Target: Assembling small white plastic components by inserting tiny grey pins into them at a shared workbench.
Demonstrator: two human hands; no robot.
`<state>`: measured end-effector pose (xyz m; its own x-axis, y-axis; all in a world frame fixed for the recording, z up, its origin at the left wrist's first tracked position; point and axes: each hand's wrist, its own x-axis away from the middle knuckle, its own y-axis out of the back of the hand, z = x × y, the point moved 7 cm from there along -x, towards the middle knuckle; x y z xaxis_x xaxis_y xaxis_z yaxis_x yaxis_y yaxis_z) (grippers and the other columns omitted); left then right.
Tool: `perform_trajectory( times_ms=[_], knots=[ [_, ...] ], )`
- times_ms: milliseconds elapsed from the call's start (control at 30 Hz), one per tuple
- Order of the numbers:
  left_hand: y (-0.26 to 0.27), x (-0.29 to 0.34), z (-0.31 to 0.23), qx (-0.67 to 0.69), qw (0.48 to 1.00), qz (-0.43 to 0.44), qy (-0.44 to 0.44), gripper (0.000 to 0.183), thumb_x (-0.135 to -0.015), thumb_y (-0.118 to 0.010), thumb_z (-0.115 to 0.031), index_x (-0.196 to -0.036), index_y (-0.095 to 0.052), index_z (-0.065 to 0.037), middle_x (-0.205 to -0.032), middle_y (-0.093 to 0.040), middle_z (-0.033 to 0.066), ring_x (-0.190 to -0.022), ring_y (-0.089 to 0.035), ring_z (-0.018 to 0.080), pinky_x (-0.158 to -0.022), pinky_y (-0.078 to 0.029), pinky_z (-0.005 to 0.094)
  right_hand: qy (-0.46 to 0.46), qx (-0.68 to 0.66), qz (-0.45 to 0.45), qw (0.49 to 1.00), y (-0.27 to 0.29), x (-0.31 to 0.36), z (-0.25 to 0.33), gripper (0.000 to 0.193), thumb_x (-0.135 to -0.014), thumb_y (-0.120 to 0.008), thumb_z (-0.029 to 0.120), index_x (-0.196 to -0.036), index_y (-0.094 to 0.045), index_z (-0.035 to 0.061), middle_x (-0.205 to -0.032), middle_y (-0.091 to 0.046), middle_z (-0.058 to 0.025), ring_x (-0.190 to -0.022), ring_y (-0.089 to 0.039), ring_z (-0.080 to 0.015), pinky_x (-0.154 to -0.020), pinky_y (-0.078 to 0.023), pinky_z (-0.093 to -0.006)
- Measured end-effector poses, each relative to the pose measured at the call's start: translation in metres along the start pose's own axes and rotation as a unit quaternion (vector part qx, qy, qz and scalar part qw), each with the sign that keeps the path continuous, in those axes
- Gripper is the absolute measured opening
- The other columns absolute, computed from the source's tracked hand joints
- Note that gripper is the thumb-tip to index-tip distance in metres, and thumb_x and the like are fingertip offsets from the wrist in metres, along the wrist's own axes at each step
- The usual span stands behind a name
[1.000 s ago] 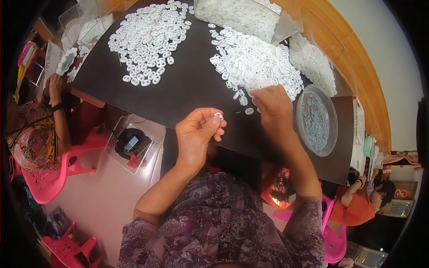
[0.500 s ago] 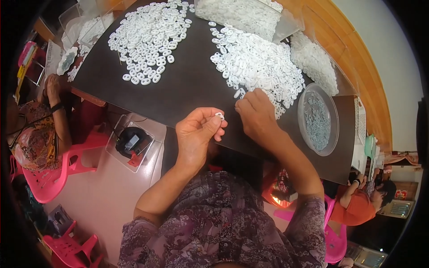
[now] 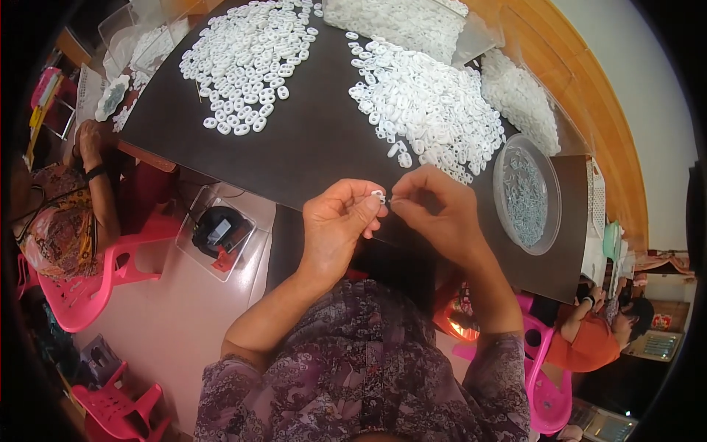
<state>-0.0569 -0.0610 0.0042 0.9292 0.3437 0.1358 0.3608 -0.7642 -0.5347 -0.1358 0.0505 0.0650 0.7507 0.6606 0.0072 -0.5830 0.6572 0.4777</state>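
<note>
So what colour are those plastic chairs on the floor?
Bright pink plastic chairs, clearest in the head view.

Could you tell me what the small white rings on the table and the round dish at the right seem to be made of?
The white rings look like moulded plastic: uniform, opaque, smooth, all one shape. The round dish seems clear plastic, possibly glass, since the dark table shows through its rim; its small greyish contents are too fine to judge. The left hand pinches one such ring against the right hand.
</note>
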Motion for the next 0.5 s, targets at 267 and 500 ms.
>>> perform_trajectory(
  times_ms=[267, 500],
  knots=[
    [-0.0061, 0.0064, -0.0044, -0.060, 0.998, 0.017, -0.001, 0.017, -0.090, -0.058, -0.014, -0.098, -0.060, 0.001, -0.080, -0.061, 0.0026, -0.067, -0.052, 0.0053, -0.059, -0.042, 0.0176, 0.016, -0.015, 0.011, 1.000, -0.0017, -0.0003, 0.0021, 0.012, -0.075, -0.066, 0.000, -0.087, -0.061, 0.0011, -0.082, -0.061, -0.0006, -0.076, -0.056, -0.0062, -0.069, -0.046, -0.0214],
    [-0.0065, 0.0080, -0.0064, -0.167, 0.984, 0.026, -0.052, 0.016, -0.091, -0.056, -0.013, -0.099, -0.060, 0.000, -0.081, -0.059, 0.0005, -0.069, -0.051, 0.0041, -0.062, -0.041, 0.0168, 0.021, -0.008, 0.015, 1.000, -0.0022, 0.0020, 0.0033, 0.013, -0.076, -0.066, -0.001, -0.087, -0.061, 0.0008, -0.083, -0.061, -0.0010, -0.076, -0.056, -0.0064, -0.068, -0.046, -0.0210]
  ],
)
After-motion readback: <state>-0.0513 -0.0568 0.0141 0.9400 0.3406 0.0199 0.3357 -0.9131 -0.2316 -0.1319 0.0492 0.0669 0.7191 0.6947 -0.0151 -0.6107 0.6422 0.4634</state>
